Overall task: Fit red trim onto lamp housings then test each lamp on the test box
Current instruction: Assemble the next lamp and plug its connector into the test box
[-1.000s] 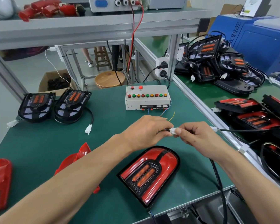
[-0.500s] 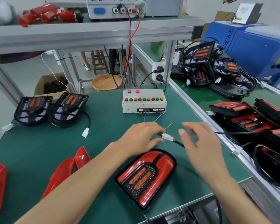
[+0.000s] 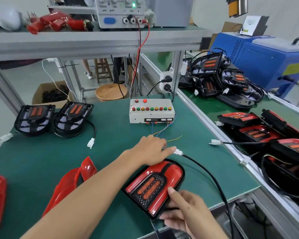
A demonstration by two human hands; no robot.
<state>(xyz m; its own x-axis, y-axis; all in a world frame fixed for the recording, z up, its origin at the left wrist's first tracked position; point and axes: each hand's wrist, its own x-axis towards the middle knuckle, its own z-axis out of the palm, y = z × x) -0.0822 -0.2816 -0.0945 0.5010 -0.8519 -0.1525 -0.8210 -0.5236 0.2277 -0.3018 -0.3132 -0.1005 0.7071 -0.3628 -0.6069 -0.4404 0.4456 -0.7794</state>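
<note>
Here the left hand [image 3: 149, 150] pinches the white connector [image 3: 177, 151] just beyond the lamp [image 3: 155, 186]. The right hand [image 3: 185, 209] grips its near edge. Likely light, rigid and glossy: hold the rim.

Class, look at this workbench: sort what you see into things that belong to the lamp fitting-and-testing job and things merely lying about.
Belonging to the job:
- trimmed lamp, gripped by the right hand
- white connector, at the left hand
- test box
- loose red trim
- two untrimmed housings

Lying about:
- wooden stool
- cardboard box
- blue machine
</note>
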